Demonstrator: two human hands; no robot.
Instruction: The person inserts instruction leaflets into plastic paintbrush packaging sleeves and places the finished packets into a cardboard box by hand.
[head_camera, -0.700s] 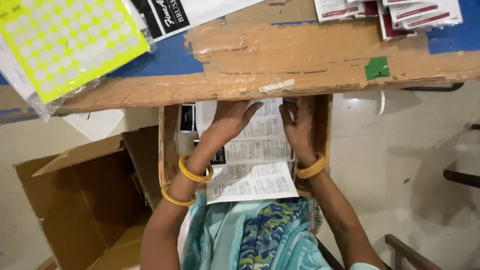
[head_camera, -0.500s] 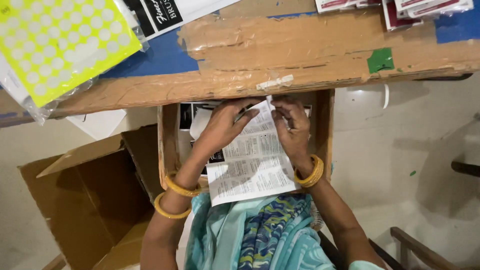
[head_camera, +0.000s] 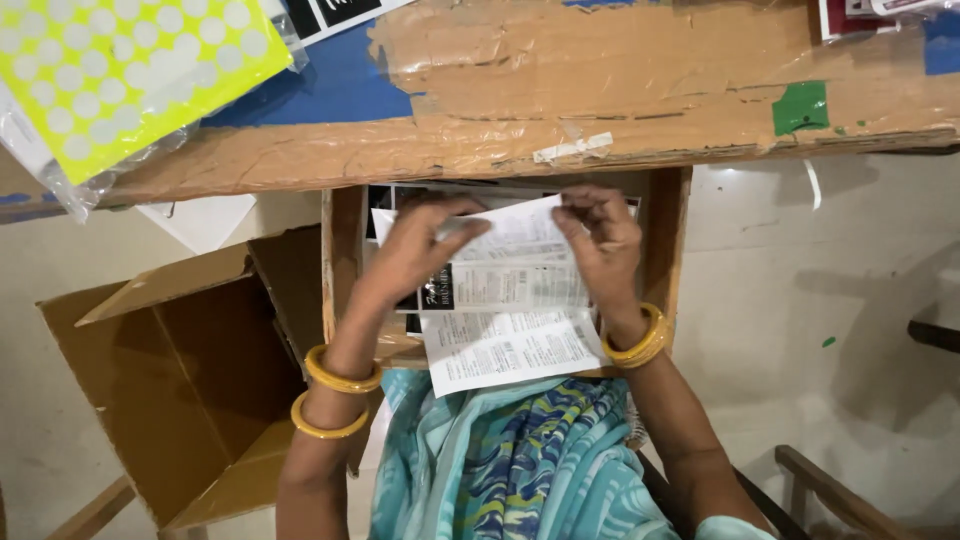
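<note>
White printed paper leaflets (head_camera: 505, 300) run lengthwise away from the person; left hand (head_camera: 415, 250) and right hand (head_camera: 600, 240) pinch their far corners.

The table (head_camera: 300, 100) has a blue top, and brown cardboard (head_camera: 620, 80) is taped flat over much of it. A yellow sheet of white dots (head_camera: 110, 70) in a clear bag lies on its left end, and a small green patch (head_camera: 800, 107) sits on the cardboard at the right. On the pale floor (head_camera: 800, 280) below stands an open brown box (head_camera: 190, 380).
</note>
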